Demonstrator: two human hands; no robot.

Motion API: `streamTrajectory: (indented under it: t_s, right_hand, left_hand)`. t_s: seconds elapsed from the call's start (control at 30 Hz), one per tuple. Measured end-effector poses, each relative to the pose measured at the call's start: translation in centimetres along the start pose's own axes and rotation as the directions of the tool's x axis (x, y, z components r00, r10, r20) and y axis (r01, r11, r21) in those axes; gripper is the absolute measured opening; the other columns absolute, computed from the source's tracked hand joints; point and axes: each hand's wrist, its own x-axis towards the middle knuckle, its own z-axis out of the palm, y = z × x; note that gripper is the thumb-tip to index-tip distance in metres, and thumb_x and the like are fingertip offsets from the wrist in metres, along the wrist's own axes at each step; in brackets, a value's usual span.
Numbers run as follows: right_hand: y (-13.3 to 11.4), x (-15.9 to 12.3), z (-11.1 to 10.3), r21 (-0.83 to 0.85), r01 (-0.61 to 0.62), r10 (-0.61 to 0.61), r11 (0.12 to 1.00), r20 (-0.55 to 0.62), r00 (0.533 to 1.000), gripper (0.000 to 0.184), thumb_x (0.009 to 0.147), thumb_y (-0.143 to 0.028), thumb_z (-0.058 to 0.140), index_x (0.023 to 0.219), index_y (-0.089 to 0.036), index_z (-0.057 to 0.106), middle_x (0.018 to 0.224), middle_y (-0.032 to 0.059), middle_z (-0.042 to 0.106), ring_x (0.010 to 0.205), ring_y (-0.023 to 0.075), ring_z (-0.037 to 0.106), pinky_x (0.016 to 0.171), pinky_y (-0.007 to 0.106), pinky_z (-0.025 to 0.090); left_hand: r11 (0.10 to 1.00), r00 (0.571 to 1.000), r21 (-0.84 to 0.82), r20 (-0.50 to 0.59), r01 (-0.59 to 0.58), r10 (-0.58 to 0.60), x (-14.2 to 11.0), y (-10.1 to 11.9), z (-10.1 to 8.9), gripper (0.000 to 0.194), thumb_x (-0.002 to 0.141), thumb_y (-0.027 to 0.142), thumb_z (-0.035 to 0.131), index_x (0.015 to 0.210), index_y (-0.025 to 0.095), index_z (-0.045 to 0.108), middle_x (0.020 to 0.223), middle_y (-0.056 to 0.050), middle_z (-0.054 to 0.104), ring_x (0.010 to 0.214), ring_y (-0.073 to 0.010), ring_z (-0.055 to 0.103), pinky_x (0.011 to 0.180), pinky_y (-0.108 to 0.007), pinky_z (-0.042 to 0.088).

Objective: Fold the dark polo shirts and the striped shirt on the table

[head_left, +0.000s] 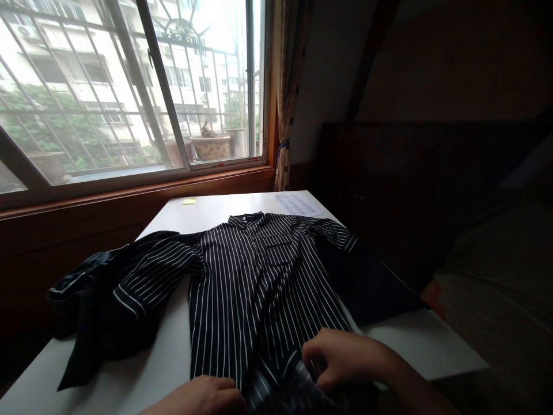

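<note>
A black shirt with white stripes [233,276] lies spread on the white table, its collar pointing toward the window and its sleeves out to both sides. At its lower hem, my right hand [345,357] pinches a fold of the cloth, which is lifted and slightly blurred. My left hand [205,395] is at the hem's left corner, fingers bent over the fabric; the fingertips are partly hidden by the frame's lower edge. Between both hands the hem is bunched, and the inner side of the cloth shows.
Dark crumpled clothing [99,311] lies at the table's left edge, and a dark folded cloth [367,282] lies on the right. A yellow note [189,201] and a paper with writing [298,203] are at the far end of the white table [207,203]. Behind stands a barred window [207,86].
</note>
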Motion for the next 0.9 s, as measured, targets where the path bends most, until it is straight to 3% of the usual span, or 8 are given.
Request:
streamTrajectory:
  t_s: [0.13,0.3,0.4,0.53,0.7,0.83,0.9]
  right_hand:
    - [-0.8,-0.3,0.6,0.041,0.121,-0.126,0.992,0.169,0.977,0.023,0.07,-0.033,0.079,0.092,-0.026,0.08,0.069,-0.0072,0.065,0.059,0.0094,0.057,0.05,0.017,0.037]
    - [-1.6,-0.9,0.1,0.179,0.18,-0.226,0.967,0.287,0.931,0.031,0.075,-0.04,0.079,0.103,-0.027,0.079,0.077,-0.0056,0.07,0.068,0.0114,0.063,0.058,0.017,0.044]
    - [-1.9,-0.6,-0.7,0.2,0.22,-0.253,0.955,0.159,0.954,0.026,0.078,-0.044,0.077,0.096,-0.025,0.08,0.083,-0.0037,0.072,0.078,0.0137,0.066,0.069,0.02,0.048]
    - [-2.3,0.8,-1.6,0.088,0.24,-0.226,0.967,-0.143,0.964,0.022,0.087,-0.041,0.07,0.094,-0.022,0.078,0.091,0.0003,0.072,0.085,0.0158,0.065,0.076,0.025,0.049]
    - [-1.3,3.6,-2.0,-0.064,0.188,-0.196,0.98,-0.452,0.87,0.02,0.089,-0.032,0.068,0.107,-0.024,0.073,0.11,0.003,0.066,0.1,0.0187,0.062,0.09,0.031,0.05]
    - [0.3,5.7,-1.9,-0.182,0.151,-0.226,0.972,-0.522,0.823,0.049,0.085,-0.031,0.074,0.132,-0.03,0.062,0.14,0.0042,0.053,0.128,0.0243,0.048,0.11,0.041,0.041]
    - [0.9,6.4,-1.8,-0.232,0.133,-0.238,0.963,-0.516,0.823,0.049,0.085,-0.033,0.074,0.133,-0.03,0.062,0.14,0.0045,0.054,0.13,0.026,0.045,0.111,0.043,0.039]
  left_hand:
    - [0.999,0.998,-0.004,-0.016,0.054,-0.054,-0.5,-0.1,-0.2,0.039,0.082,0.01,0.06,0.113,0.032,0.069,0.104,0.002,0.073,0.082,-0.0162,0.069,0.069,-0.022,0.052]
    - [0.982,0.967,0.065,-0.2,0.177,-0.161,-0.3,-1.5,0.3,0.049,0.078,0.01,0.063,0.123,0.03,0.064,0.114,-0.002,0.069,0.096,-0.021,0.067,0.084,-0.031,0.053]
    - [0.969,0.945,0.154,-0.297,0.191,-0.139,0.8,-2.0,0.8,0.047,0.082,0.015,0.066,0.127,0.031,0.063,0.121,-0.006,0.064,0.105,-0.0247,0.061,0.089,-0.037,0.053]
    - [0.959,0.943,0.233,-0.324,0.16,-0.079,2.6,-1.6,1.6,0.061,0.08,0.024,0.076,0.136,0.035,0.056,0.129,-0.006,0.059,0.112,-0.0286,0.055,0.093,-0.043,0.052]
    - [0.953,0.955,0.261,-0.287,0.152,-0.074,4.3,-0.9,2.7,0.073,0.075,0.032,0.082,0.142,0.03,0.052,0.134,-0.01,0.056,0.113,-0.0318,0.054,0.093,-0.047,0.052]
    - [0.975,0.979,0.169,-0.164,0.146,-0.118,5.0,-0.6,3.2,0.052,0.08,0.024,0.075,0.13,0.023,0.06,0.128,-0.011,0.06,0.107,-0.0264,0.061,0.09,-0.038,0.055]
    - [0.984,0.981,0.114,-0.15,0.139,-0.121,5.1,-0.6,3.3,0.033,0.085,0.018,0.066,0.118,0.022,0.065,0.118,-0.008,0.064,0.097,-0.0212,0.065,0.083,-0.031,0.056]
